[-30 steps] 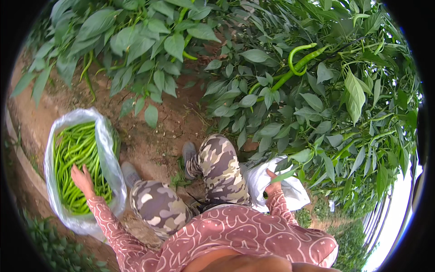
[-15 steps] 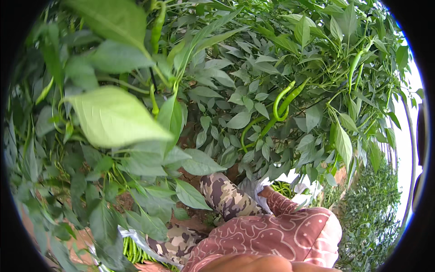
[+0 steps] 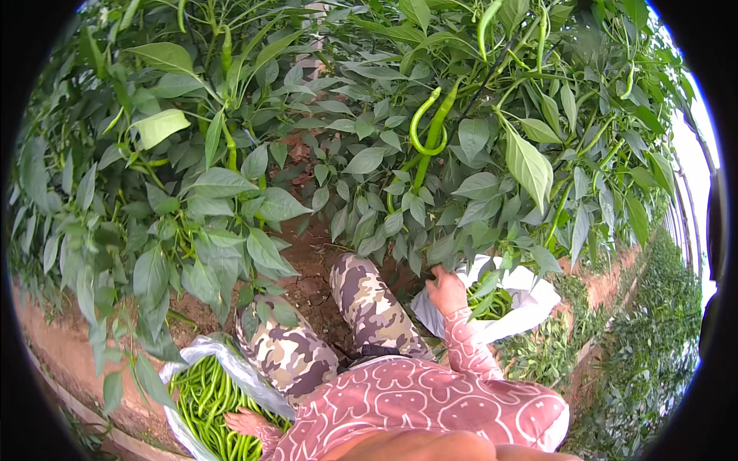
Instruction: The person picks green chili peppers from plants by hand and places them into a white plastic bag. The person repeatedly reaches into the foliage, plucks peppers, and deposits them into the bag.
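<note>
Picking among chilli plants, a sack of green chillies at each side.

Chilli plants point(image 3: 323, 154) fill the upper two thirds of the frame, with a curled green chilli point(image 3: 429, 123) hanging at upper centre. Bare red soil point(image 3: 307, 276) shows at centre, above the person's camouflage-trousered knees point(image 3: 369, 307). At lower left a white sack point(image 3: 192, 355) lies open, full of green chillies point(image 3: 204, 399); the left hand point(image 3: 244, 422) rests in it with fingers spread, gripping nothing that shows. Right of centre, a second white sack point(image 3: 530, 303) sits under the leaves; the right hand point(image 3: 446, 292) is at its mouth, fingers hidden in foliage, so I cannot tell its grip.
</note>
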Demonstrator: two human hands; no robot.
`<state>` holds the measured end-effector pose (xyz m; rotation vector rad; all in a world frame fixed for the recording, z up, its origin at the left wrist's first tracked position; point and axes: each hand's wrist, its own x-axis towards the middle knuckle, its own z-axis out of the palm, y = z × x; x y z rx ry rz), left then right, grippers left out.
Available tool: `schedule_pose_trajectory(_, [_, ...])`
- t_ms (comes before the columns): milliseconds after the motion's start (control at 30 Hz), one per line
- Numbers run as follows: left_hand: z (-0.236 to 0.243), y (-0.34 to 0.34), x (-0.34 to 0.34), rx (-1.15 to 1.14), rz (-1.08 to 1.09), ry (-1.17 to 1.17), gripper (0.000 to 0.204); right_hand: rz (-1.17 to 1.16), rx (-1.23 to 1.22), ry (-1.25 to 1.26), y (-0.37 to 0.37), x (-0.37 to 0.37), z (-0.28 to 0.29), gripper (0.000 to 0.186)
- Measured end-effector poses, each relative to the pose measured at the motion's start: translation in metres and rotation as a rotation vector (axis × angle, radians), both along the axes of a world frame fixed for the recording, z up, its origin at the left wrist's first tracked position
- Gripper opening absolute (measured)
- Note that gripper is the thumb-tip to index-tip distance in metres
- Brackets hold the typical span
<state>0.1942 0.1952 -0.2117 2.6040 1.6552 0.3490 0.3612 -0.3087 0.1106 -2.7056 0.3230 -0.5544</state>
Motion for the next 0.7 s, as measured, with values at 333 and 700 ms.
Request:
schedule_pose_trajectory(333, [0.107, -0.003, 0.030, -0.284, -0.074, -0.608, 0.043, 0.421, 1.082, -0.553, 0.100, 0.121, 0.230, 0.043])
schedule_pose_trajectory(700, [0.265, -0.107, 0.135, -0.854, -0.839, -1.061, 0.030, 0.724, 0.954, -0.614, 0.063, 0.165, 0.258, 0.019])
